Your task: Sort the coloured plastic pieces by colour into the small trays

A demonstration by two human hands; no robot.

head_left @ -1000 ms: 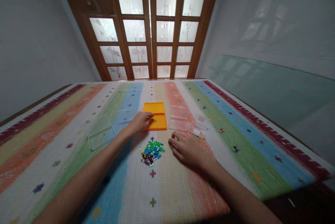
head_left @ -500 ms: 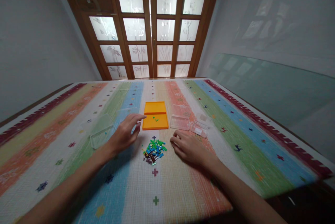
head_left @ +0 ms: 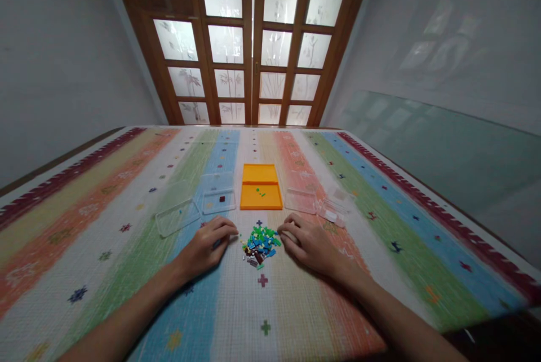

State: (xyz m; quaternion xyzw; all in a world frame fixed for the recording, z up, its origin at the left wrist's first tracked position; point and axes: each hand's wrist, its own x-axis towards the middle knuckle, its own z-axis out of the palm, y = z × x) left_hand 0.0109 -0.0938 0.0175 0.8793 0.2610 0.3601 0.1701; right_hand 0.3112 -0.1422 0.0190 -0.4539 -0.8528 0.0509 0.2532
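Observation:
A mixed pile of small toy building bricks (head_left: 261, 242), green, blue, dark brown and grey, lies on the striped tablecloth (head_left: 249, 305). My left hand (head_left: 211, 243) is just left of it, thumb apart from the fingers, with no brick visible in it. At the pile's right edge rests my right hand (head_left: 306, 242), its fingers curled inward; whatever may be between the fingertips is hidden. Behind the pile an orange case (head_left: 253, 203) lies unfolded, with a few small green pieces (head_left: 260, 193) in its near half.
Left of the orange case are a clear plastic box (head_left: 226, 211) with a dark brown piece (head_left: 222, 199) and another clear box (head_left: 171, 229) with a tiny blue piece. To the right stand a clear box (head_left: 301, 207) and a smaller one (head_left: 332, 216). Wooden glazed doors (head_left: 252, 69) rise behind.
My left hand has come back from the orange case's left edge to the left side of the brick pile. My right hand stays by the pile. The camera view has shifted slightly.

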